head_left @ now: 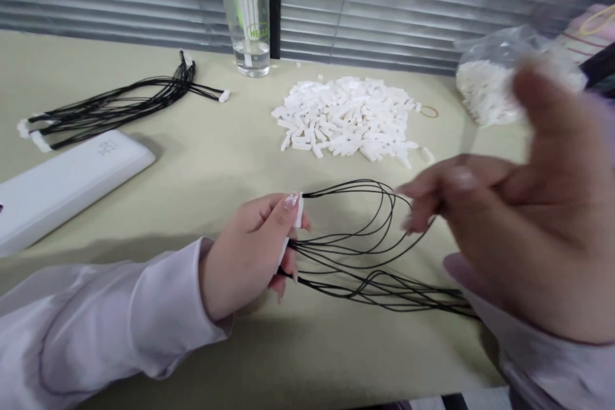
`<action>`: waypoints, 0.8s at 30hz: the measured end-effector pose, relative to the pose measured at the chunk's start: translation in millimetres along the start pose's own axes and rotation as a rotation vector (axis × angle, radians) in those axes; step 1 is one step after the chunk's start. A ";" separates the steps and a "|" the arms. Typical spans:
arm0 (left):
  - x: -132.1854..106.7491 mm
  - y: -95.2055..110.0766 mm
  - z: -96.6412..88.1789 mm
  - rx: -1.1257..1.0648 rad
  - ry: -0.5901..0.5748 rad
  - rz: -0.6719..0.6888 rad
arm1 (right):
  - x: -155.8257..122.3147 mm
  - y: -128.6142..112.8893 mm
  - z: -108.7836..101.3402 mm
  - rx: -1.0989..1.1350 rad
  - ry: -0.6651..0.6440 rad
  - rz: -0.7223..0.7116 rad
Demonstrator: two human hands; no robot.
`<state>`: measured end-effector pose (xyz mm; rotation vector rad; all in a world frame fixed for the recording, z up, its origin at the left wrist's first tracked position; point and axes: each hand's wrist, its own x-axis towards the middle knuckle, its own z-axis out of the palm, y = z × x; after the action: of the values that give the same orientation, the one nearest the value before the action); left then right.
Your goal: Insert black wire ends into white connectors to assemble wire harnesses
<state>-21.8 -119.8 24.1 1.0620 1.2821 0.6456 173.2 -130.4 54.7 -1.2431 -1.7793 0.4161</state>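
My left hand (250, 250) is closed on a small white connector (298, 210), pinched between thumb and forefinger, and on a bundle of thin black wires (365, 256) that loop out to the right over the table. My right hand (519, 205) is raised close to the camera and blurred; its fingers are pinched together at the far end of the wire loops, near one black wire. A heap of small white connectors (348, 116) lies on the table beyond the wires.
A finished bundle of black wires with white ends (115, 102) lies at the back left. A white flat box (62, 186) sits at the left. A clear bottle (246, 9) stands by the blinds. A plastic bag of white parts (494, 77) and a rubber band (429, 111) lie at the right.
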 end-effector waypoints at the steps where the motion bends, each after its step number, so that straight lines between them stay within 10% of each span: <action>1: -0.1 0.3 0.0 0.013 0.002 -0.010 | -2.0 0.1 4.3 0.007 -0.031 -0.007; 18: 0.2 3.2 0.3 -0.002 -0.016 -0.057 | -4.1 1.9 11.5 -0.273 0.032 -0.073; 24: -2.9 -0.5 -0.5 0.107 -0.068 0.060 | -1.1 7.9 18.3 -0.263 -0.305 -0.079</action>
<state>-23.0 -122.4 24.9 1.2039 1.2405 0.5863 162.9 -124.0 38.8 -1.3378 -2.1913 0.3475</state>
